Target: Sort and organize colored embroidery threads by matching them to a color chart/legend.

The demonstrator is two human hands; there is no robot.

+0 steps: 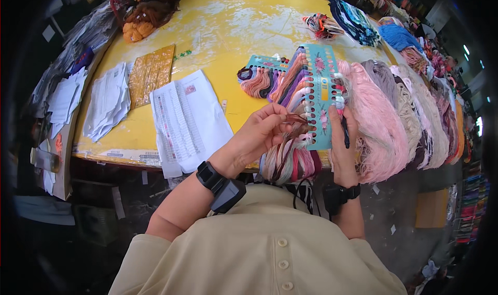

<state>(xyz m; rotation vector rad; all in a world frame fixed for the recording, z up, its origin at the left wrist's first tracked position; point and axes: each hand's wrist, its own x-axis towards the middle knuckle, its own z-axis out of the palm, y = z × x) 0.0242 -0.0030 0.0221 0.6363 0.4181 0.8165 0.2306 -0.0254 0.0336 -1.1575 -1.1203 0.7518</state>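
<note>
My right hand grips the right edge of a teal thread card, a long card with punched holes and printed pink flowers. A black pen is tucked in the same hand, pointing down. At the card's left edge, my left hand pinches a strand of brown embroidery thread. Purple, peach, white and pink threads hang from the card's holes on its left side. Beyond it, a second teal card lies on the table with peach and dark threads looped through it.
A big pink yarn hank and several grey, cream and brown hanks drape over the table's right front edge. Printed sheets and a tan taped board lie left on the yellow table. Orange and brown yarn sits far left.
</note>
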